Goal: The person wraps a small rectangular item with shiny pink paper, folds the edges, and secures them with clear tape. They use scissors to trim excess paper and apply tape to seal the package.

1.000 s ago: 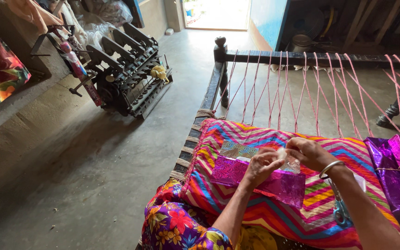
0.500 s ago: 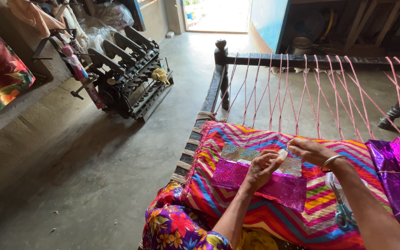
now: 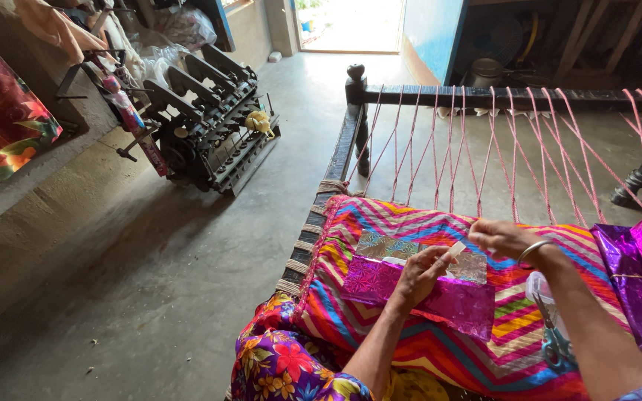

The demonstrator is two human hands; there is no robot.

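The pink foil-wrapped packet (image 3: 417,292) lies on the striped cloth (image 3: 410,223) over the cot, likely light and crinkly, best held by its edges. On it, the left hand (image 3: 425,273) pinches a tape strip (image 3: 455,250); the right hand (image 3: 505,238), just beyond, is closed on something too small to tell. Beyond the cloth lie only open cords (image 3: 484,141); the cot's side rail (image 3: 342,148) is close on the left.

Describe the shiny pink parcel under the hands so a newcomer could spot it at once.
Start at the rope-strung cot and drop to the zigzag-striped cloth on its near end. On that cloth, under the left hand, lies a flat magenta foil-wrapped packet. Unlike the bulkier purple foil bundle to the right, it is thin, pinker, and patterned with stars.
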